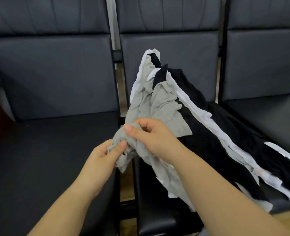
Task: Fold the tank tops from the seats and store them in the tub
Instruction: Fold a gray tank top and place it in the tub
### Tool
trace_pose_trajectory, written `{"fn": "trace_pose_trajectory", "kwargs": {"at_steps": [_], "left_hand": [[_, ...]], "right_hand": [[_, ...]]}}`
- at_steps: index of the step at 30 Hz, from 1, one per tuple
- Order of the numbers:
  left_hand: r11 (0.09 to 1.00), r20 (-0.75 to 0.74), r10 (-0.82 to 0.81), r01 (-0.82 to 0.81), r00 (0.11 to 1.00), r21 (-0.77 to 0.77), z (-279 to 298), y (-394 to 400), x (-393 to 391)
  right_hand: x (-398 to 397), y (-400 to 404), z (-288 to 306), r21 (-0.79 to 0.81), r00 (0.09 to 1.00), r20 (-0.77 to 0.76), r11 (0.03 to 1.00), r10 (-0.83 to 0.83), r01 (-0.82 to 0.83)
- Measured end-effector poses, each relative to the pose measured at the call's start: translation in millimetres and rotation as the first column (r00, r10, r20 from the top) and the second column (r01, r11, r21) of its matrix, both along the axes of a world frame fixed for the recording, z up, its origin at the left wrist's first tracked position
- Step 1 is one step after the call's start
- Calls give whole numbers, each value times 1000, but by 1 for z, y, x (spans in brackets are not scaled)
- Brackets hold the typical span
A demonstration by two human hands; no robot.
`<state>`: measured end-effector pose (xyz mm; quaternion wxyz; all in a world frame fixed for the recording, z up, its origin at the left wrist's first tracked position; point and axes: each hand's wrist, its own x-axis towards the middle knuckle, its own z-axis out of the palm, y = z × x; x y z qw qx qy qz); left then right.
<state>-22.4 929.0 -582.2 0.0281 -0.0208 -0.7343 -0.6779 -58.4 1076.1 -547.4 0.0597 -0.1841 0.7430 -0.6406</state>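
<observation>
We see no readable writing or labels anywhere. Our left hand [105, 155] pinches a bunched edge of the crumpled grey cotton tank top [156, 106]; our right hand [151, 137] has its grip closed on the same bunch, just above. The grey top is lifted off a mixed pile of black, white and grey tank tops [226, 133] draped over the middle dark leather seat [168, 50]. Matching dark seats stand to the left [52, 74] and right [263, 65]. Forearms cover the seat front.

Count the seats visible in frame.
3: left seat bare beside the hands, middle seat under the tank top pile, right seat at the edge. More may lie outside view.
</observation>
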Motion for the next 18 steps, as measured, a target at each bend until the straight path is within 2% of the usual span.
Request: {"fn": "trace_pose_trajectory", "kwargs": {"at_steps": [2, 5, 8, 10, 12, 15, 18], "left_hand": [[988, 34, -30, 25, 999, 149, -1, -5, 0], [959, 77, -20, -2, 997, 284, 2, -7, 2], [870, 188, -18, -77, 982, 486, 5, -16, 2], [779, 286, -46, -145, 957, 610, 5, -24, 2], [663, 357, -36, -246, 933, 708, 6, -33, 1], [508, 427, 43, -388, 903, 769, 6, -49, -3], [484, 459, 83, -439, 884, 757, 7, -64, -4]], "right_hand": [[-6, 1, -5, 29, 998, -14, 998, -58, 58], [-17, 11, -14, 292, 997, 13, 954, -78, 71], [-28, 21, -27, 606, 997, -34, 791, -74, 80], [-30, 21, -33, 720, 995, -68, 687, -79, 104], [-32, 22, -33, 723, 991, -85, 679, -101, 131], [-28, 19, -23, 643, 987, -94, 749, -128, 158], [-16, 14, -7, 503, 995, -63, 859, -76, 97]]}}
